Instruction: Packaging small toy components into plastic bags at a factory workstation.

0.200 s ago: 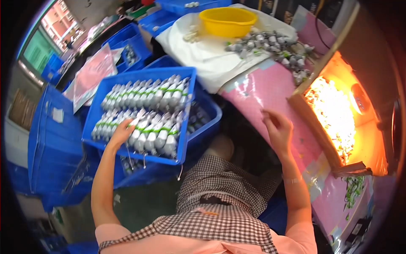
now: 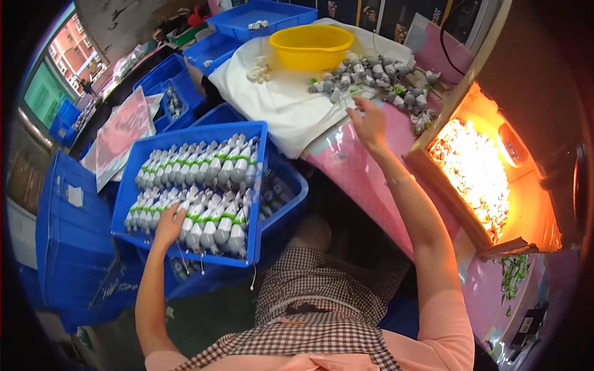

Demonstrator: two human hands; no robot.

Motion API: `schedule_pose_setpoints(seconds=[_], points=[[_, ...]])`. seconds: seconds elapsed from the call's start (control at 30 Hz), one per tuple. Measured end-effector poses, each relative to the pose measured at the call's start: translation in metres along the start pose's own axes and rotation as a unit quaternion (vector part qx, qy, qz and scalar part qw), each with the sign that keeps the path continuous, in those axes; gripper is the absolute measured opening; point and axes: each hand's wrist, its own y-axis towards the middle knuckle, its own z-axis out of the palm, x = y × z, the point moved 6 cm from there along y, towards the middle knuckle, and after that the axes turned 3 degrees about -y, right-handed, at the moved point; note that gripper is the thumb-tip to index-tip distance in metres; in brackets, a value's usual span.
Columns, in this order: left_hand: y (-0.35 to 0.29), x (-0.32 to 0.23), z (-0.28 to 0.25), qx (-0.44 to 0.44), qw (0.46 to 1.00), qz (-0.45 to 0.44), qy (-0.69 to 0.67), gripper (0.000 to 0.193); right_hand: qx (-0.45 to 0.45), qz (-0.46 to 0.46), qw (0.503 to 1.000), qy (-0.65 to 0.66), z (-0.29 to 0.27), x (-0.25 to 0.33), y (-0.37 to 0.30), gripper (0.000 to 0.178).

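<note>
In a blue tray at the left, small bulb-shaped grey-and-white pieces with green bands lie in two packed rows. Thin strings with tiny white ends hang over its near rim. My left hand lies on the near row, fingers stretched out over the pieces; some fingertips are hidden. To the right, my right hand hovers above the pink-covered table by a white cloth, fingers apart and nothing visible in them. Just beyond its fingertips is a loose heap of similar grey-and-white pieces with green bits.
A yellow basin stands on the white cloth. At right, a cardboard box glows bright orange over many small pieces. Another blue bin sits under the tray. A large blue container stands far left.
My right hand has reached forward and left, from above the pink table to beside the heap. My left hand stays on the near row. The whole view has shifted slightly.
</note>
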Motion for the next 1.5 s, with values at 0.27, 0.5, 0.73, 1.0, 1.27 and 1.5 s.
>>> schedule_pose_setpoints(seconds=[0.27, 0.5, 0.73, 1.0, 1.27, 1.5], points=[[-0.015, -0.127, -0.018, -0.032, 0.986, 0.131, 0.098, 0.042, 0.075, 0.209, 0.920, -0.322, 0.078, -0.026, 0.066, 0.028], [0.079, -0.302, 0.067, 0.178, 0.947, 0.204, -0.175, 0.035, -0.107, 0.190, 0.976, 0.002, -0.044, -0.055, 0.025, 0.018], [0.197, -0.427, 0.206, 0.005, 0.895, 0.443, 0.042, 0.024, 0.031, 0.171, 0.984, 0.027, -0.077, -0.031, -0.074, 0.020], [0.202, -0.419, 0.258, 0.181, 0.934, 0.309, -0.019, 0.038, 0.130, 0.199, 0.966, 0.097, -0.114, -0.012, -0.109, 0.015], [0.152, -0.391, 0.217, -0.308, 0.894, 0.312, -0.095, 0.054, 0.126, 0.303, 0.899, 0.291, -0.081, -0.027, -0.116, 0.018], [0.072, -0.364, 0.250, 0.171, 0.496, -0.227, -0.820, 0.038, 0.061, 0.413, 0.858, 0.299, -0.116, -0.023, -0.157, 0.043]])
